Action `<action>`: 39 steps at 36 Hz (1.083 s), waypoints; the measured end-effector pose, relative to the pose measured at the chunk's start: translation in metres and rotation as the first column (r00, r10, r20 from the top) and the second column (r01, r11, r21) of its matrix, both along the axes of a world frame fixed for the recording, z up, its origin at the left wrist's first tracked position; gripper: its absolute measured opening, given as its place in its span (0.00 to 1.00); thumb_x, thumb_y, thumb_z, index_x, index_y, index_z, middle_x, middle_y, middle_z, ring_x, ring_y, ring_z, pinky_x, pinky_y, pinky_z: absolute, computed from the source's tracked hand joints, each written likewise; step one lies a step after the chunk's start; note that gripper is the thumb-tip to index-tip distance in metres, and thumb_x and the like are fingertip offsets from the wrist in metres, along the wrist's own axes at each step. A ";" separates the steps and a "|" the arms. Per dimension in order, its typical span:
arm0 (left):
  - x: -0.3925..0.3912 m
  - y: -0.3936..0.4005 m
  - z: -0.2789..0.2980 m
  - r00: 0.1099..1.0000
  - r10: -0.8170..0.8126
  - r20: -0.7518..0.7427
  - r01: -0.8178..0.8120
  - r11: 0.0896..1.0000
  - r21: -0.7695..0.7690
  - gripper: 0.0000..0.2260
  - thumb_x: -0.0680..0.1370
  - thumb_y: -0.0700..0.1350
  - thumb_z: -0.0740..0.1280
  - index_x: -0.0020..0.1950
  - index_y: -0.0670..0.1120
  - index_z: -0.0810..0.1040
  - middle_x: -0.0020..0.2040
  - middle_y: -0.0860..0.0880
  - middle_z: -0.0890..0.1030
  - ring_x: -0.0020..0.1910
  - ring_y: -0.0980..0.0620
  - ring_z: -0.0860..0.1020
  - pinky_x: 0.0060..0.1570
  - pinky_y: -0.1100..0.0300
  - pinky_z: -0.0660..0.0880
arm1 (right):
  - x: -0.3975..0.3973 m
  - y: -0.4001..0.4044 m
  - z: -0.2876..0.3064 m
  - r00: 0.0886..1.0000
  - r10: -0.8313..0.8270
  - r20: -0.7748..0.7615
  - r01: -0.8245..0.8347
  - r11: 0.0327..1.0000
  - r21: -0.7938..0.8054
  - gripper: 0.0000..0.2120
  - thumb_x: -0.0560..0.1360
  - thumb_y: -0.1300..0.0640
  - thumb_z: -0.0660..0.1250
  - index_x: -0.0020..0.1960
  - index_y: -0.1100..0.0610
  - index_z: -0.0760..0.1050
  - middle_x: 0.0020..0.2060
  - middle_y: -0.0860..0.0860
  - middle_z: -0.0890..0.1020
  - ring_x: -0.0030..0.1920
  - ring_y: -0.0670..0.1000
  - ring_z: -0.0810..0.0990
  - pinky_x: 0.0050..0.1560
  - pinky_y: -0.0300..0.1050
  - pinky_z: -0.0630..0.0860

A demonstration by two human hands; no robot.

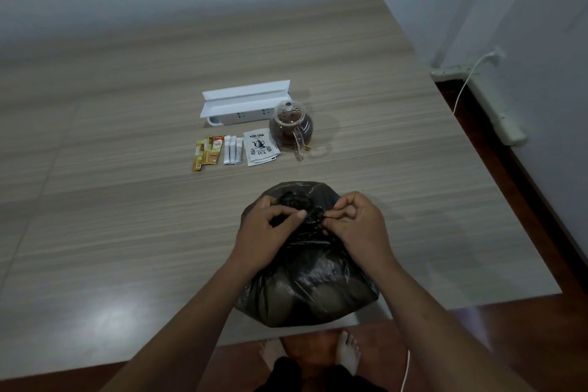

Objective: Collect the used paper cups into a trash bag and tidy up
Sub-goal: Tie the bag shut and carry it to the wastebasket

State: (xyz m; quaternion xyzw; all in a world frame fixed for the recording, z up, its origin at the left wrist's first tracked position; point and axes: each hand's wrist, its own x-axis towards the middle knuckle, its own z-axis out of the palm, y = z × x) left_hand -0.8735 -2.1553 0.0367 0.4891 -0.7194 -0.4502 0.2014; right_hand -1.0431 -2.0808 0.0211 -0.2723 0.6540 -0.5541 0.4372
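Note:
A bulging black trash bag (307, 286) rests on the wooden table (127, 200) near its front edge. Pale rounded shapes show faintly through the plastic; I cannot make out what they are. My left hand (265, 226) and my right hand (353, 223) both pinch the gathered, twisted neck of the bag at its top, fingers closed on the black plastic. No loose paper cups are visible on the table.
Behind the bag lie yellow and white drink sachets (208, 153), white tea packets (259, 148), a glass teapot of dark tea (291, 127) and a white power strip box (243, 102). A white cable (467, 79) runs along the right wall. Bare feet (348, 352) stand below the table edge.

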 end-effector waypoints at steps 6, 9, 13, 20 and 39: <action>-0.005 -0.001 -0.002 0.999 0.024 0.030 -0.021 0.997 -0.076 0.04 0.75 0.49 0.72 0.46 0.51 0.85 0.48 0.46 0.77 0.49 0.53 0.77 0.52 0.50 0.75 | 0.001 -0.002 -0.001 0.999 0.014 0.040 -0.014 1.000 0.020 0.16 0.67 0.73 0.73 0.43 0.56 0.73 0.35 0.56 0.84 0.38 0.55 0.85 0.42 0.48 0.83; -0.003 -0.001 -0.003 0.999 -0.034 0.028 0.037 0.995 -0.095 0.04 0.77 0.45 0.70 0.45 0.46 0.82 0.46 0.44 0.76 0.48 0.49 0.76 0.52 0.49 0.74 | -0.001 -0.001 0.000 0.989 0.067 0.132 -0.070 0.997 0.019 0.14 0.70 0.72 0.71 0.48 0.56 0.75 0.39 0.56 0.83 0.41 0.56 0.85 0.41 0.48 0.82; 0.001 -0.001 0.001 0.989 -0.116 -0.093 0.109 0.991 -0.078 0.07 0.78 0.44 0.65 0.40 0.46 0.75 0.42 0.46 0.75 0.44 0.48 0.75 0.48 0.51 0.71 | -0.004 -0.013 0.005 0.925 0.112 0.363 -0.150 0.986 0.077 0.10 0.75 0.57 0.69 0.56 0.50 0.78 0.46 0.52 0.85 0.41 0.51 0.84 0.44 0.50 0.77; 0.001 -0.001 0.000 0.976 -0.121 -0.182 0.132 0.990 0.051 0.09 0.80 0.47 0.61 0.40 0.49 0.70 0.35 0.55 0.71 0.37 0.56 0.70 0.39 0.60 0.66 | 0.004 -0.029 0.019 0.944 0.138 0.298 -0.181 0.976 0.121 0.05 0.69 0.59 0.76 0.43 0.58 0.84 0.40 0.58 0.86 0.42 0.56 0.85 0.46 0.47 0.81; -0.011 -0.039 0.014 0.994 0.054 0.096 -0.081 0.949 0.304 0.15 0.82 0.46 0.60 0.35 0.46 0.73 0.36 0.46 0.77 0.39 0.49 0.74 0.43 0.55 0.68 | 0.016 -0.010 0.020 0.248 0.424 -0.871 -0.559 0.797 0.228 0.09 0.78 0.57 0.65 0.46 0.62 0.80 0.42 0.56 0.73 0.46 0.55 0.73 0.42 0.51 0.74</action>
